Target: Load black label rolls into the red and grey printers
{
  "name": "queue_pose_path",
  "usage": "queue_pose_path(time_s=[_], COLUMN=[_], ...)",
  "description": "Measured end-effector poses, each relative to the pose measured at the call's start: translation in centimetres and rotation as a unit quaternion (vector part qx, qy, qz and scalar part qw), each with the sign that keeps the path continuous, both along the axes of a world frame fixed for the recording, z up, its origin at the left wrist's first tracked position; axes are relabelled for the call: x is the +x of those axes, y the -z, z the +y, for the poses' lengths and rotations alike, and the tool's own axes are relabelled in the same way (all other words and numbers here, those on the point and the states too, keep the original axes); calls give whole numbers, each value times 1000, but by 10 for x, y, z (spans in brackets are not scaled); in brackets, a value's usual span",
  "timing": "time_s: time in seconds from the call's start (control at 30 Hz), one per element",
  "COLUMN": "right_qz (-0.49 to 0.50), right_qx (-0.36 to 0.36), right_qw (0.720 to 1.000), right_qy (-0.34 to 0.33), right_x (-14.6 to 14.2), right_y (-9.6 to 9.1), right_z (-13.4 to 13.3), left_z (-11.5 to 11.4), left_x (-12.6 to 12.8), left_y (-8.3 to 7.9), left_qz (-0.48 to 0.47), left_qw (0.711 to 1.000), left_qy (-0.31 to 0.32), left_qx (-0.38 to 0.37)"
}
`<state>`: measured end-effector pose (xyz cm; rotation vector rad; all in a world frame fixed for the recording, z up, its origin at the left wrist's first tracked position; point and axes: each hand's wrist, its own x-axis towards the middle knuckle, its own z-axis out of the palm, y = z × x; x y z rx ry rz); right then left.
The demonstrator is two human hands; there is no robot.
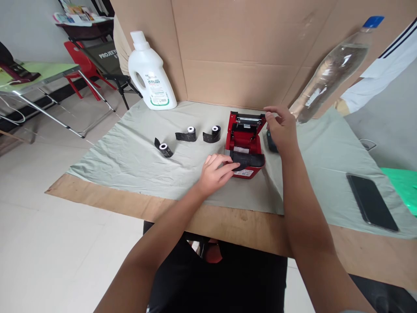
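A small red printer (246,173) stands on the cloth with its lid (232,124) raised, showing a black inside edge and a metal bar. Over its front lies a strip of black paper (250,160). The fingers of my left hand (217,172) hold the strip at its left end. My right hand (280,130) grips the right edge of the raised lid between thumb and fingers. Left of the printer lie three small rolls of black paper, the nearest a roll (211,135) with its tail unwound, then a second roll (186,135) and a third roll (165,150).
A white detergent bottle (153,78) stands at the back left against a cardboard wall (234,65). At the right a tall water bottle (335,69) leans. A dark object (271,142) sits partly behind my right hand. A phone (372,202) lies near the right front edge.
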<state>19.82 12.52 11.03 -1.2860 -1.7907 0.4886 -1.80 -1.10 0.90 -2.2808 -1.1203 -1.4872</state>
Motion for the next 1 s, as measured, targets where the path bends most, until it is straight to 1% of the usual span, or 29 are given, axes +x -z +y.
queue_pose_path(time_s=[0.07,0.1,0.13,0.2,0.27,0.3,0.37,0.4,0.47,0.5,0.57,0.7,0.77,0.93,1.0], right_qz=[0,12,21,39,17,-13,-94,-134,-195,-214,-227,-220,-222,-220,-200], right_qx=[-14,-16,-24,-50,-106,-141,-208,-233,-259,-266,-269,-256,-252,-245,-250], right_qw=[1000,1000,999,998,990,982,955,939,917,911,911,916,917,930,940], right_qy=[12,22,17,-19,-86,-124,-191,-214,-232,-230,-217,-217,-214,-162,-119], right_x=[-4,-5,-5,0,8,13,20,22,23,22,21,20,20,22,23], right_y=[4,4,2,-7,-19,-24,-33,-36,-38,-38,-36,-28,-23,-12,-3], right_z=[3,2,0,-8,-18,-22,-29,-31,-33,-32,-30,-24,-22,-21,-24], left_z=[0,0,0,0,0,0,1,1,2,3,3,4,4,6,8], left_x=[0,0,0,-1,-1,-1,-1,0,0,1,1,2,2,-1,-2], left_y=[0,0,0,1,2,3,4,5,4,3,2,0,0,-1,-1], left_qz=[7,12,16,21,22,22,19,15,1,-6,-17,-50,-68,-89,-93], left_qw=[1000,1000,1000,999,999,999,999,999,1000,999,998,985,977,969,967], left_qy=[-4,-8,-12,-15,-11,-9,-7,-8,-12,-14,-17,-27,-28,-25,-18], left_qx=[-7,-13,-19,-28,-33,-34,-34,-31,-28,-31,-57,-162,-198,-229,-236])
